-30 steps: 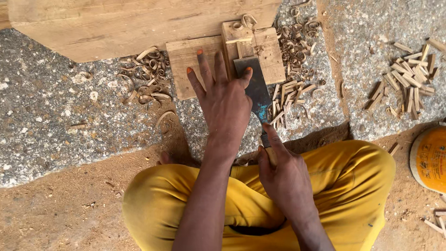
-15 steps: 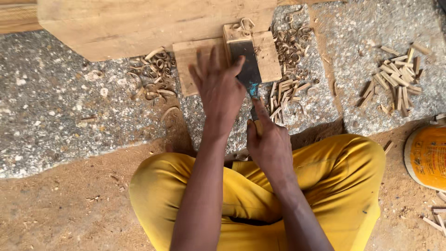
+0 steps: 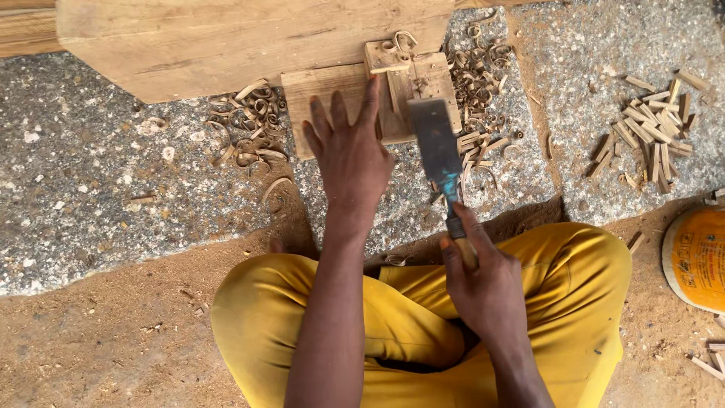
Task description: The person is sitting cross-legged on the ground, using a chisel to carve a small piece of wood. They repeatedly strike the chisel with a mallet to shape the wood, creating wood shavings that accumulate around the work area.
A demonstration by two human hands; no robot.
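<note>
We see the chisel point(image 3: 436, 147) drawn back from the small wooden block point(image 3: 387, 57), its blade now clear of our left hand point(image 3: 349, 155), while our right hand point(image 3: 483, 283) has slid lower toward the lap.

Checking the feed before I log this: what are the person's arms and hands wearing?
Both arms are bare to the frame edge: no sleeves, gloves, watch or rings visible on the left hand or the right hand. Below them show yellow trousers.
</note>
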